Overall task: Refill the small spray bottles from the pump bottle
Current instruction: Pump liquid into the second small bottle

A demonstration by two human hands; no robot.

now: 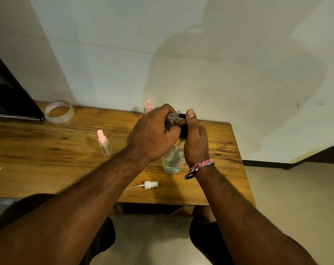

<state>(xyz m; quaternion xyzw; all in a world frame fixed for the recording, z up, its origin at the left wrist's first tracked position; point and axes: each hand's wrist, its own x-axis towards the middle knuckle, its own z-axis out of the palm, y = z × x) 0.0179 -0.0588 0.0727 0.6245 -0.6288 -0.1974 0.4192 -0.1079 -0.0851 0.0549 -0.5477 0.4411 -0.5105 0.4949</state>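
Gripping an uncapped small clear bottle in your left hand, you tilt its open neck against the black pump head wrapped by your right hand; the pump bottle stands on the wooden table, partly filled with clear liquid, the pink-capped spray bottle left of it looks empty, and a loose white sprayer top lies nearby.

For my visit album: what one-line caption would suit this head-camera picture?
Left hand holds a small open bottle at the pump bottle's nozzle, right hand on the pump; loose sprayer lies nearby.
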